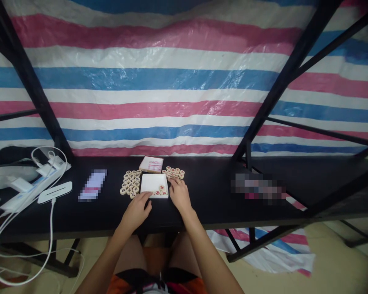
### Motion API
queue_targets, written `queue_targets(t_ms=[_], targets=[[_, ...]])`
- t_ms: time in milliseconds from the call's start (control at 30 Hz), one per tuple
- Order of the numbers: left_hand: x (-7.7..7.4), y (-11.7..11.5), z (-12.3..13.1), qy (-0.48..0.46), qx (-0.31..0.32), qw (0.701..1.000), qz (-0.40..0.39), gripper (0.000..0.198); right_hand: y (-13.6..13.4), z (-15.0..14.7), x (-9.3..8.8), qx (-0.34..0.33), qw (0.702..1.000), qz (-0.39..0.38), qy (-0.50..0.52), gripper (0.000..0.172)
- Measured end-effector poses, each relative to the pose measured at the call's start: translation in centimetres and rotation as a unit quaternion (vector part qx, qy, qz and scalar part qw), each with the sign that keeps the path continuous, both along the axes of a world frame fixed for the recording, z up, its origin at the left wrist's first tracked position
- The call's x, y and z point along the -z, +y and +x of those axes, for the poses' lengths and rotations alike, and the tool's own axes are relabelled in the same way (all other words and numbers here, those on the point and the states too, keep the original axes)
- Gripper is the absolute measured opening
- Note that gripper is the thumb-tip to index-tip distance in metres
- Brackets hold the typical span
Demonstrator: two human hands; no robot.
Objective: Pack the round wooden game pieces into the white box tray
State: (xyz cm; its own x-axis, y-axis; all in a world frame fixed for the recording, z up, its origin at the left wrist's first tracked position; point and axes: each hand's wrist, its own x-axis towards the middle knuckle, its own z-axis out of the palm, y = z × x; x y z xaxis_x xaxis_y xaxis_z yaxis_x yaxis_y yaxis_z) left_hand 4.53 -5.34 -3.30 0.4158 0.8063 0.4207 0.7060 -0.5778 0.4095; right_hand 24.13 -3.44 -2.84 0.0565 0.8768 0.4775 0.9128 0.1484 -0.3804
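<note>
A shallow white box (151, 182) lies on the black table (208, 196), with a few round wooden game pieces (162, 190) in its near right corner. My left hand (138, 210) rests at the box's near left corner, fingers curled down onto the table by a piece. My right hand (179, 194) lies flat just right of the box, fingers stretched toward a small cluster of pieces (174, 172). A larger group of pieces (131, 182) sits left of the box. The box lid (151, 164) with red print lies behind.
At the left are a white power strip (33, 183), chargers and looping white cables (6, 241), plus a white flat device (55, 192). Two blurred items lie on the table at left and right. Black metal frame bars (282, 77) cross in front of a striped tarp.
</note>
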Motion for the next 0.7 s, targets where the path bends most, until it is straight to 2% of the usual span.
queue_targets(t_ms=[133, 300, 433, 700], targets=[[-0.33, -0.09, 0.05, 0.001, 0.003, 1.000, -0.013, 0.031, -0.03, 0.39, 0.68, 0.013, 0.998, -0.043, -0.045, 0.033], [-0.49, -0.32, 0.11, -0.009, -0.011, 1.000, -0.028, 0.032, -0.05, 0.14, 1.05, 0.057, 0.997, -0.026, -0.052, 0.039], [-0.59, -0.45, 0.07, -0.023, -0.029, 0.999, -0.034, 0.031, 0.11, 0.24, 1.18, 0.052, 0.997, -0.020, -0.056, 0.037], [-0.87, -0.40, 0.07, 0.001, -0.010, 1.000, -0.028, 0.030, 0.33, 0.28, 0.64, 0.075, 0.995, -0.050, -0.031, 0.017]])
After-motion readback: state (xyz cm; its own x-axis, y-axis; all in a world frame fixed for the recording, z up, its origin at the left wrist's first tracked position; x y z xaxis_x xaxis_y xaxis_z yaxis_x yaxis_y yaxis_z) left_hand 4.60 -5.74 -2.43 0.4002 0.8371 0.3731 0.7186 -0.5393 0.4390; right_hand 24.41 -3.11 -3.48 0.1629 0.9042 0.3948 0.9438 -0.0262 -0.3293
